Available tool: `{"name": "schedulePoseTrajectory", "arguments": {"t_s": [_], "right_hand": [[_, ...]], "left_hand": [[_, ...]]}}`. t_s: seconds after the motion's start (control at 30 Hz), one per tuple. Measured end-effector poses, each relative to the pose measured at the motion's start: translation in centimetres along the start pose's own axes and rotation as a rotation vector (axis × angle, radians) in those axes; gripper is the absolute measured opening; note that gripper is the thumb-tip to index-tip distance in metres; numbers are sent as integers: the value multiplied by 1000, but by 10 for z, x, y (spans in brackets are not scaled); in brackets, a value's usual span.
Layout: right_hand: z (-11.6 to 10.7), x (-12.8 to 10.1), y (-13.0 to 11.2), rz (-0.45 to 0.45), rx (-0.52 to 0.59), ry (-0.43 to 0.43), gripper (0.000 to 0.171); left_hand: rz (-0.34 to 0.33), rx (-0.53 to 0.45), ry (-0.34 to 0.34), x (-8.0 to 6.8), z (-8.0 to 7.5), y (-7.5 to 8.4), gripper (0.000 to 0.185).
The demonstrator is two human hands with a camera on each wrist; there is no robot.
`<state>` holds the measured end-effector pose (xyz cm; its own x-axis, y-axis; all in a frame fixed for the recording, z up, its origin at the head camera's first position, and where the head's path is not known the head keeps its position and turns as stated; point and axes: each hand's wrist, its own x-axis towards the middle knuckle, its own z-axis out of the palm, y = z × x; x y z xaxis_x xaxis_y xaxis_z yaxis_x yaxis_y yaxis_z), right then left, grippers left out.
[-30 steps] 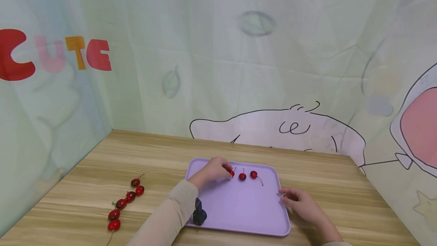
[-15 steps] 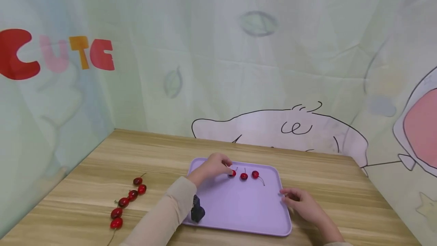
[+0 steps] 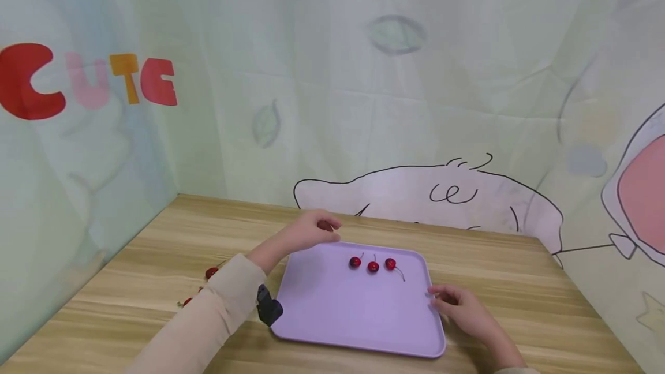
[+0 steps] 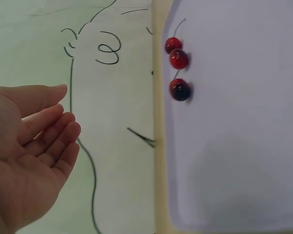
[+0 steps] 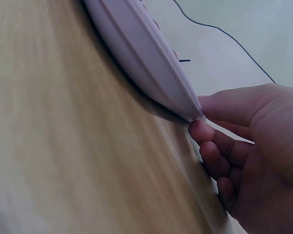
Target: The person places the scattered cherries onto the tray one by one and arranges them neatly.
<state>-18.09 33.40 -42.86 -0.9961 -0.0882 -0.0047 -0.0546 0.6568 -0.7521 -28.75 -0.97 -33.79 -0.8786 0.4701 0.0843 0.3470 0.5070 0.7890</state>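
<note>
Three red cherries with stems lie in a row near the far rim of a lilac tray (image 3: pixel 358 316): the left cherry (image 3: pixel 355 262), the middle cherry (image 3: pixel 373 266) and the right cherry (image 3: pixel 390 264). My left hand (image 3: pixel 307 231) hovers over the tray's far left corner, fingers loosely bent. Its palm and fingers hold nothing in the left wrist view. At the tray's right side, my right hand (image 3: pixel 462 311) pinches the rim. The right wrist view shows thumb and forefinger meeting at the tray's edge (image 5: pixel 183 92).
On the wooden table (image 3: pixel 161 235), left of the tray, further cherries (image 3: pixel 211 273) lie partly hidden behind my left sleeve (image 3: pixel 218 310). A black wrist device (image 3: pixel 268 306) overlaps the tray's left rim. A printed curtain (image 3: pixel 332 103) hangs behind the table.
My left hand has let go of the left cherry, leaving it beside the other two, and has risen and moved left. The sleeve now covers most of the table cherries. My right hand stays put.
</note>
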Motion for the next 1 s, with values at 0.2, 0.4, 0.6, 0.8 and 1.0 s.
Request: {"name": "schedulePoseTrajectory", "arguments": {"t_s": [0.2, 0.4, 0.6, 0.8, 1.0], "right_hand": [[-1, -1, 1, -6, 18, -3, 32], [0, -2, 0, -15, 23, -1, 31], [2, 0, 0, -2, 6, 10, 31], [3, -1, 0, -14, 17, 6, 32], [3, -1, 0, -6, 14, 13, 31]], "left_hand": [[108, -1, 25, -15, -34, 3, 27], [136, 17, 65, -34, -62, -1, 27], [110, 41, 99, -56, -81, -9, 27], [79, 86, 109, -75, -96, -25, 30], [32, 106, 136, -90, -107, -43, 32]]}}
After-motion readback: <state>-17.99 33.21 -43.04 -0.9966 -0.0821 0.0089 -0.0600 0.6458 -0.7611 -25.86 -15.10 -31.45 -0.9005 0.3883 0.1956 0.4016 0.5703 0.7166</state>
